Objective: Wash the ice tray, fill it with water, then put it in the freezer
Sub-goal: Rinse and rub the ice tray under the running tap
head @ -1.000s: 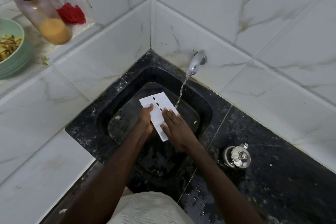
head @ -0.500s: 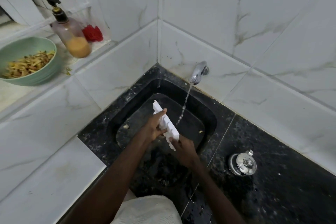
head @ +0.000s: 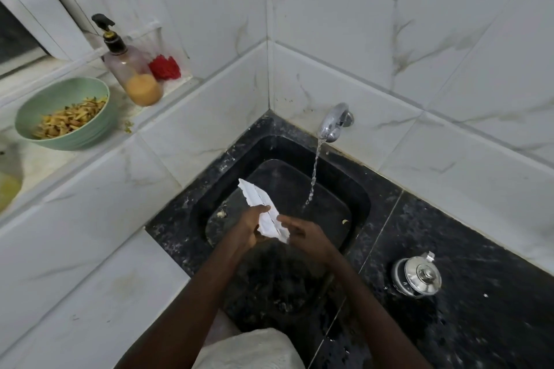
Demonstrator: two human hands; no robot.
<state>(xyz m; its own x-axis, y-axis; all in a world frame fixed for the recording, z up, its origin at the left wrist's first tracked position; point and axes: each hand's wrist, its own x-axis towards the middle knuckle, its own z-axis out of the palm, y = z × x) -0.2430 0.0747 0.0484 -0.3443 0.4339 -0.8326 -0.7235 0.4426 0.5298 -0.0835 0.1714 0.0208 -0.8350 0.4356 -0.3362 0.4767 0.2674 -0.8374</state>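
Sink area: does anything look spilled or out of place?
Small things only: food scraps lie in the sink basin, crumbs are spilled on the ledge beside the green bowl, and the tap's water falls past the ice tray.

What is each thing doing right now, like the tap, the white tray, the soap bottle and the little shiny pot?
Tap: on, water running into the sink.
Ice tray: tipped on edge over the sink, beside the water.
Left hand: grips the tray.
Right hand: fingers against the tray, grip unclear.
Soap bottle: upright, about a third full.
Green bowl: holds yellowish scraps.
Steel pot: lid on.
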